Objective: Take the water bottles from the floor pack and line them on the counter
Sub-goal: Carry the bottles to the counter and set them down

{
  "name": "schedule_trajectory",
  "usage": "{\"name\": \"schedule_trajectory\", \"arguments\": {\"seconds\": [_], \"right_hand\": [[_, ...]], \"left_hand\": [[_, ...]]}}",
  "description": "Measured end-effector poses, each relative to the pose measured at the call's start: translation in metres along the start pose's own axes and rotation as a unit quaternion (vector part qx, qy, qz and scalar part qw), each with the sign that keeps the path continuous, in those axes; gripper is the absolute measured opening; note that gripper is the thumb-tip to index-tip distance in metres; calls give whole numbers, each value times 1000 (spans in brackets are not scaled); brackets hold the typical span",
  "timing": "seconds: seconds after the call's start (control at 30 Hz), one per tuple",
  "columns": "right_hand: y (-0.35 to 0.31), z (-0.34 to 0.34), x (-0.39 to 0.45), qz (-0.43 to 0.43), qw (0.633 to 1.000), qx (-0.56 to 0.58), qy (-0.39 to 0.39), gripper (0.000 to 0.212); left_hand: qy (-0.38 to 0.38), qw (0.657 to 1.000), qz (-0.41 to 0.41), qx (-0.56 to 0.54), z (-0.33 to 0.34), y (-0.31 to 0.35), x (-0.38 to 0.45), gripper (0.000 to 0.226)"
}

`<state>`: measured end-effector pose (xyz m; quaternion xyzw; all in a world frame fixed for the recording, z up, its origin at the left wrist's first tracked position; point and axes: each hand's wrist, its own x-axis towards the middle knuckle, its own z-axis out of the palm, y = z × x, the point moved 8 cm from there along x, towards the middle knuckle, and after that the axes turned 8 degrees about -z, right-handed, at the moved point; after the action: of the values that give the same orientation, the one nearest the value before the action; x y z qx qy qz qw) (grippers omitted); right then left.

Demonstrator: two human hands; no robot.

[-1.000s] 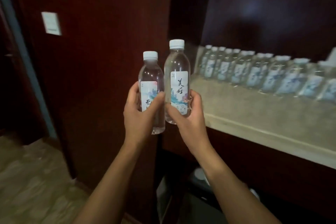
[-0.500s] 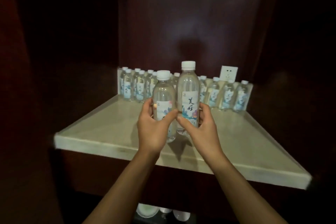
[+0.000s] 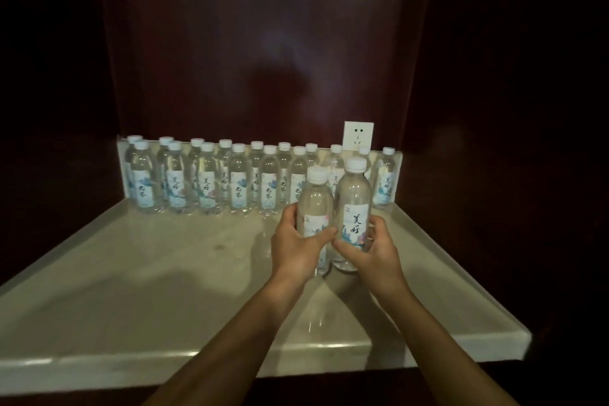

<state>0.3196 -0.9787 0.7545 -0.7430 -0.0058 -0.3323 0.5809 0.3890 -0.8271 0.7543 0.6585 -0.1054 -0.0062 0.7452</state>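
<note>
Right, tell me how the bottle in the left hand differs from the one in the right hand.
The left-hand bottle sits lower, its cap below the cap of the right-hand bottle. The right-hand bottle's label faces the camera with black calligraphy; the left-hand bottle's label is turned and mostly hidden by the left hand. The right hand grips lower on its bottle. Both are clear, white-capped, upright and side by side above the counter.

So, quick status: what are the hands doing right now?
Left hand gripping one bottle, right hand gripping another. Both upright over counter. Front row's right end open, nothing blocking.
</note>
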Motion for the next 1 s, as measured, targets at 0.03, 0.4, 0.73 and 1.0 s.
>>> {"name": "schedule_trajectory", "arguments": {"seconds": [0.03, 0.4, 0.73, 1.0], "right_hand": [[3, -2, 7, 7, 1000, 4, 10, 50], [67, -8, 56, 84, 994, 0, 72, 46], [112, -15, 112, 67, 996, -63, 16, 47], [142, -21, 154, 37, 983, -179, -1, 48]], "left_hand": [[-8, 1000, -1, 8, 6, -3, 12, 57], [-47, 997, -8, 59, 49, -31, 97, 59], [-21, 993, 26, 113, 72, -44, 141, 56], [38, 977, 83, 191, 90, -39, 158, 64]]}}
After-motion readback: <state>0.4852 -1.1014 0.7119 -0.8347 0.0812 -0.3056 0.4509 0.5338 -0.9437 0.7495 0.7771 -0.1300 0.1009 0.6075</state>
